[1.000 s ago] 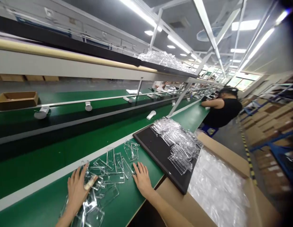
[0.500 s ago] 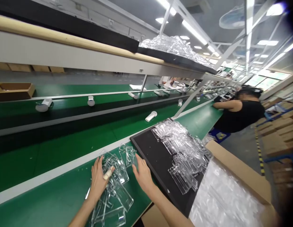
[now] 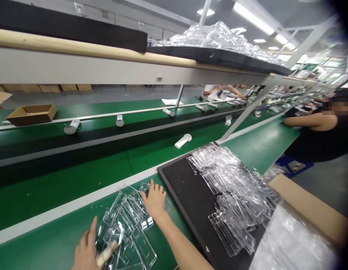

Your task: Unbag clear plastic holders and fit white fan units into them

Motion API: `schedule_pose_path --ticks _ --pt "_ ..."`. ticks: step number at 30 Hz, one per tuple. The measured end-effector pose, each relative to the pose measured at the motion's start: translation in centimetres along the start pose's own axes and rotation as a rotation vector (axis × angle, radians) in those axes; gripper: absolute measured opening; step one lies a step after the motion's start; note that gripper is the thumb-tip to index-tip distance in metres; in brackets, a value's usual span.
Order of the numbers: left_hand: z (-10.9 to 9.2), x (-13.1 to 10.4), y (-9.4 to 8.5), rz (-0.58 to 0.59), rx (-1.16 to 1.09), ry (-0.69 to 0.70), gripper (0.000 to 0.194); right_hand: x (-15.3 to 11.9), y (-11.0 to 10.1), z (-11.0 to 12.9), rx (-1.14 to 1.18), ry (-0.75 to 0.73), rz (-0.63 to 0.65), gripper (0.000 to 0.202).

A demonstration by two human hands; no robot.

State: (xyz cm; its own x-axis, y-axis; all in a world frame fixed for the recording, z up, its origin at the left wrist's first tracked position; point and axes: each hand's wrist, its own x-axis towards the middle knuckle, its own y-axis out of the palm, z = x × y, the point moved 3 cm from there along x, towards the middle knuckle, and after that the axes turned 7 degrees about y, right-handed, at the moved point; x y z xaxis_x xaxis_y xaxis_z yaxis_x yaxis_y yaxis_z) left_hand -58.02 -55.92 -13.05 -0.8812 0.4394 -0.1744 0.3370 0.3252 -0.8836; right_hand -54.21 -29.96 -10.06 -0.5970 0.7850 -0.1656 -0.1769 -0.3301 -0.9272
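Note:
A loose heap of clear plastic frames lies on the green work surface between my hands. At its left edge is my left hand, fingers apart, with a pale wrap on the thumb. My right hand lies over the heap's upper right side, its fingers spread and touching the pieces. Neither hand has closed on a piece. Right of the heap, a black tray bears many more clear plastic frames laid in overlapping rows.
A cardboard box with a clear plastic liner stands right of the tray. Beyond runs a green conveyor carrying white handheld devices. A shelf hangs overhead, piled with clear parts. A person sits farther along the line.
My left hand has moved down and toward me along the heap. My right hand has shifted left onto the pieces, and the heap is gathered more closely. The view has turned left.

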Motion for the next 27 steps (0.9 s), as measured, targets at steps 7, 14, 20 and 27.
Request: schedule_pose_path --ticks 7,14,20,27 --pt "-7.1 3.5 0.5 0.128 -0.057 0.186 0.074 -1.5 -0.1 0.9 0.118 0.080 0.125 0.058" --pt "-9.5 5.1 2.1 0.107 -0.266 0.251 0.068 -0.3 -0.1 -0.5 0.483 0.226 0.328 0.033" --pt "-12.4 5.9 4.2 0.159 -0.544 0.387 0.070 -0.5 -1.3 -2.1 0.967 0.368 0.518 0.040" --pt "-22.4 7.1 3.9 0.183 -0.565 0.593 0.074 1.4 -8.1 -7.4 1.230 0.376 0.361 0.049"
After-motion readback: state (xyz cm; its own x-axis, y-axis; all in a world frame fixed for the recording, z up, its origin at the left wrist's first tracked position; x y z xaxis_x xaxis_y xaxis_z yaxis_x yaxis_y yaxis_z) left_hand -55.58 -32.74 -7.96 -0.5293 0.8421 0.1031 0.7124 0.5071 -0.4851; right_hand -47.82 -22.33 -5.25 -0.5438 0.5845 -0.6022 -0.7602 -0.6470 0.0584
